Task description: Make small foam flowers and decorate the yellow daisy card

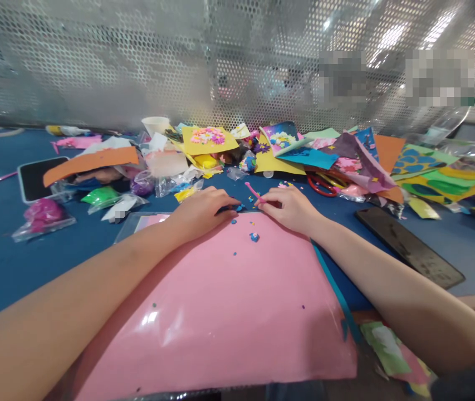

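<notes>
My left hand (207, 210) rests at the far edge of a pink sheet in a clear sleeve (212, 312), fingers closed. A small piece of blue clay (240, 208) shows at its fingertips. Closed around a thin pink modelling tool (255, 193) is my right hand (287, 207), beside the left; the tool's tip points up and away. Between and just in front of the hands lie a blue clay lump with pale specks (254, 237) and small blue crumbs (234, 221). More coloured bits are scattered on the blue table behind.
Bagged clay, magenta (44, 214) and green (100, 195), lies left near a phone (39, 181). Paper crafts with clay flowers (207, 136) and a paper cup (155, 125) line the back. Red-handled scissors (321, 185) and a dark phone (408, 248) sit right. Perforated metal (137, 67) stands behind.
</notes>
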A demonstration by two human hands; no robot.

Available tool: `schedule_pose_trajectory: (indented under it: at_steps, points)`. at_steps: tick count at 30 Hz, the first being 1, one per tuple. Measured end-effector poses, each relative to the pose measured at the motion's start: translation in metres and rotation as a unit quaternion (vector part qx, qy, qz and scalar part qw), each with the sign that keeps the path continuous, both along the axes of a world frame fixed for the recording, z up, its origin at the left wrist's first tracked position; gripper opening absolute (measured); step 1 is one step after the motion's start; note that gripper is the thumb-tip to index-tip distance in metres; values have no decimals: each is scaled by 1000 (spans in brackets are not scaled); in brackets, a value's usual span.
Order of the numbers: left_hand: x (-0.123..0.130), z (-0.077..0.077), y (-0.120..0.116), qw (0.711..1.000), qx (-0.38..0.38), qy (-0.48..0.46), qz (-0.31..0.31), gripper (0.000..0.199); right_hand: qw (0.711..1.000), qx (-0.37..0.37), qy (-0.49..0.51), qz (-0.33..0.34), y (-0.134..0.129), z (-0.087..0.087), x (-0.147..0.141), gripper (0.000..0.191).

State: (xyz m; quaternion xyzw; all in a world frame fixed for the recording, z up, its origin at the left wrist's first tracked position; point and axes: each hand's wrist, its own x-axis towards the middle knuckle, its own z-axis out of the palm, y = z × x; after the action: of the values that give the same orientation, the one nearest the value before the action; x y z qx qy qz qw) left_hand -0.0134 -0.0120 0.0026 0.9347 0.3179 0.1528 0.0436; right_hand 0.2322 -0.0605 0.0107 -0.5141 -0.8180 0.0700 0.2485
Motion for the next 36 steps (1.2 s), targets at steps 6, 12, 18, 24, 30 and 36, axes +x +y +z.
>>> schedule_pose_trajectory:
  at_steps: [6, 12, 18, 24, 30, 36]
  points:
    - [0, 4, -4, 994, 12, -90, 55, 32, 996, -34, 66, -52, -1, -1, -2, 20]
    - [2, 8, -8, 985, -35, -149, 78, 30, 981, -72, 180, 8, 1, -1, -3, 45]
    - [-4, 5, 0, 974, 61, -195, 102, 26, 976, -73, 203, 23, 1, -4, -1, 23]
    - [-6, 2, -4, 985, 104, -130, -51, 22, 962, -176, 148, 144, -15, 5, 0, 10]
    - [-6, 6, -11, 987, 65, -94, -114, 24, 956, -214, 77, 186, -25, 16, -3, 11]
    - [-13, 10, -8, 993, -2, -44, -108, 27, 951, -237, 86, 177, -24, 12, -4, 9]
